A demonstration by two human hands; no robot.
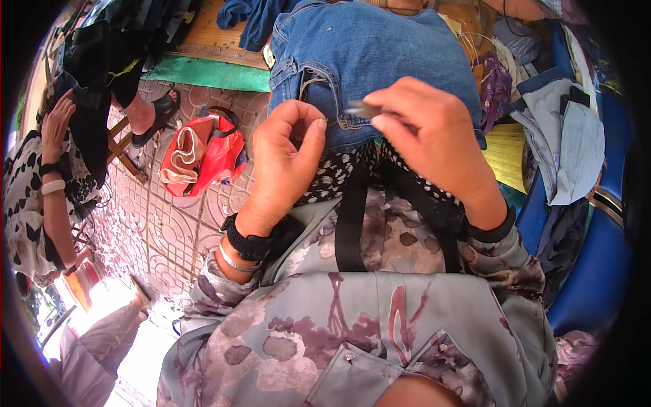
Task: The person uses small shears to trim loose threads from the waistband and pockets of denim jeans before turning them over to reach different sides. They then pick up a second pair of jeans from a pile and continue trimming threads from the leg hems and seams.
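A pair of blue jeans (400, 51) lies bunched over my lap and the near edge of the work table, with an opening and seams facing me. My left hand (290, 152) is closed in a pinch just left of that opening; whatever lies between thumb and forefinger is too small to make out. My right hand (434, 132) grips a small metal tool (363, 109), its tip pointing left over the denim. Motion blurs the tool, which has two arms like thread snips. Beneath the jeans a black-and-white patterned cloth (332, 178) covers my lap.
A red bag (220, 152) with folded cloth sits on the paved floor (196, 230) at left. Another person's hand (57, 119) and sandalled foot (163, 115) are at the far left. Light denim pieces (563, 146) and yellow fabric (505, 156) lie on the right, beside a blue seat (590, 271).
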